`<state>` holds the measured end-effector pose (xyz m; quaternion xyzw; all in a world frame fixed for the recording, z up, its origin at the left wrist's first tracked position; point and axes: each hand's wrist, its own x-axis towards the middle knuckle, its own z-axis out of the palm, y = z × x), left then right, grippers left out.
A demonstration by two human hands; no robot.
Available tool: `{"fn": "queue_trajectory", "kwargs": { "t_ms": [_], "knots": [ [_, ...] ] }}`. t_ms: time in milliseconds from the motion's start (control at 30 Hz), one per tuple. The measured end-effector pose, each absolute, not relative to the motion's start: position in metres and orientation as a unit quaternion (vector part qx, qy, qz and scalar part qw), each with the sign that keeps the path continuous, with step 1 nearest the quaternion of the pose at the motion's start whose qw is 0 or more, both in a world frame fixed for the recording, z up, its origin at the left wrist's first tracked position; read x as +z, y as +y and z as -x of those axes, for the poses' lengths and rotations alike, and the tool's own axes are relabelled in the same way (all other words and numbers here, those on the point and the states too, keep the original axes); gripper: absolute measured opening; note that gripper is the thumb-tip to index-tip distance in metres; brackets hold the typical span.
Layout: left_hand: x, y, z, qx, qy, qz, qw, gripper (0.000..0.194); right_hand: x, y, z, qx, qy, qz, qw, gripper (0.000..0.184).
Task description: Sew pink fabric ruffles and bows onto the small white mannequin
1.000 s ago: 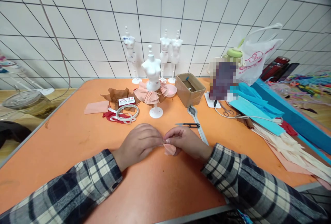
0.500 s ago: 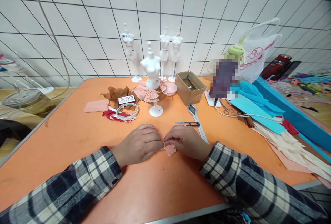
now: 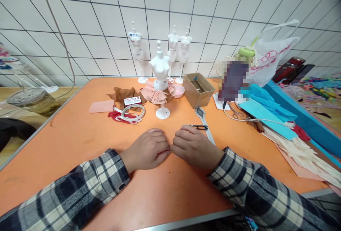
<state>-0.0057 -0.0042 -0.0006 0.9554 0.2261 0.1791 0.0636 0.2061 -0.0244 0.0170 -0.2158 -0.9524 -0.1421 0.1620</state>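
My left hand [image 3: 149,149] is closed, its fingertips touching those of my right hand [image 3: 195,148], just above the orange table. The right fingers are curled inward too. A small pleated peach piece, apparently crepe paper, showed between them moments ago and is now hidden behind the fingers. Past the hands stands a white mini dress form [image 3: 160,65] with a ruffled peach skirt [image 3: 156,96] over brown material. Black thread snips [image 3: 199,127] lie just beyond my right hand, partly covered by it, across a grey zipper-like strip [image 3: 203,117].
At left lie a tape roll [image 3: 133,113], a small white box [image 3: 132,101], brown scraps [image 3: 121,94] and a peach strip [image 3: 101,106]. A cardboard box [image 3: 199,90] and pink dish [image 3: 179,91] stand behind. Scissors [image 3: 236,112], a cable, blue sheets [image 3: 266,117] and cream strips [image 3: 303,152] fill the right side.
The peach piece, visible between my hands before, has gone out of sight. My right hand has rolled over with its fingers curled in, now covering the snips' blades. The view has shifted slightly.
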Motion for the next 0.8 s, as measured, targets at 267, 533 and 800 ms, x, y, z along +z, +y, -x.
{"fn": "queue_trajectory", "kwargs": {
  "t_ms": [267, 533, 800],
  "knots": [
    [0.001, -0.01, -0.001, 0.235, 0.383, -0.87, 0.203, 0.013, 0.013, -0.028, -0.201, -0.176, -0.926, 0.277, 0.186, 0.021],
    [0.001, -0.002, 0.0, 0.396, 0.503, -0.64, 0.425, 0.025, 0.011, -0.036, -0.201, -0.055, -0.89, 0.337, 0.302, 0.012],
    [0.002, -0.009, -0.006, 0.385, 0.48, -0.691, 0.379, 0.02, -0.011, -0.019, -0.187, 0.542, -0.618, 0.434, 0.369, 0.031]
  ]
}}
